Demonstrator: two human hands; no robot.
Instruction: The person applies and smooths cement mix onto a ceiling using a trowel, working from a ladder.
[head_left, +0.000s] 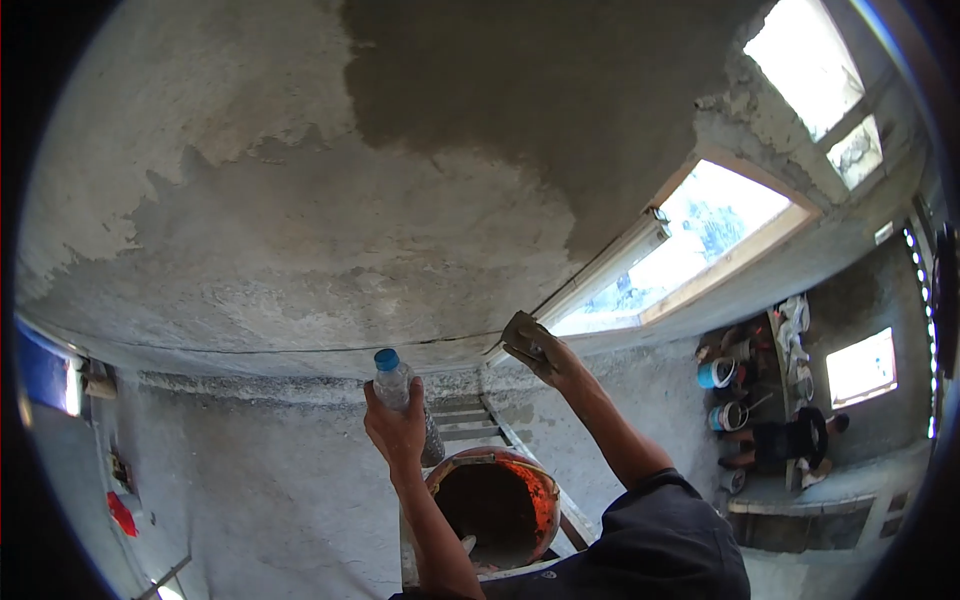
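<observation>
My left hand (397, 425) is wrapped round a clear plastic bottle (393, 388) with a blue cap, held upright in front of the wall. Farther right, my right hand (552, 362) is raised beside the lower corner of the window frame, with a grey, flat-looking piece (524, 342) in its grip; I cannot make out what that piece is. Below and between my arms is an orange bucket (543, 500) with a dark inside and a wire handle. Ahead, the wall (300, 230) carries a dark, wet-looking patch at the top.
A wooden-framed window (690, 240) opens in the wall at the right. Ladder-like rungs (468, 420) show behind the bucket. At the far right another person (785, 443) bends near buckets (722, 416) and a shelf. A red object (122, 514) lies at the left.
</observation>
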